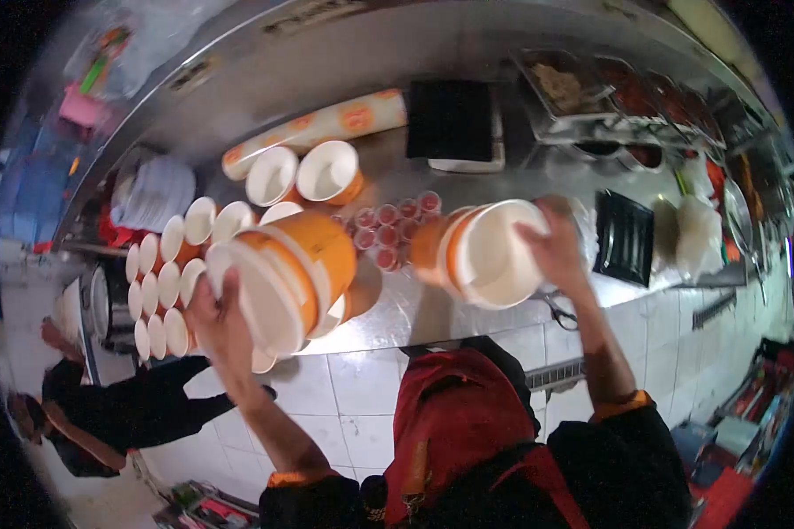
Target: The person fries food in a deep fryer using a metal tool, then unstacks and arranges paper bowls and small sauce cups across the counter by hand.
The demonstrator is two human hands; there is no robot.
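Note:
My left hand (223,333) is closed on the rim of a stack of orange paper tubs (322,251) with white insides, tilted over the left part of the steel counter. In my right hand (556,249) is another stack of orange tubs (501,256), gripped at its rim, its white opening turned toward me. Between the two stacks stand several small clear cups of red sauce (386,235). Rows of smaller paper cups (173,240) stand beyond my left hand, partly hidden by the stack. Two white-lined tubs (328,172) are farther back.
A printed roll (318,132) lies along the back, beside a black-topped scale-like device (451,121). Metal food pans (560,88) stand at the back right. A black tray (625,236), plastic bags (699,234) and scissors (562,314) lie at right. Another person (132,414) stands at left.

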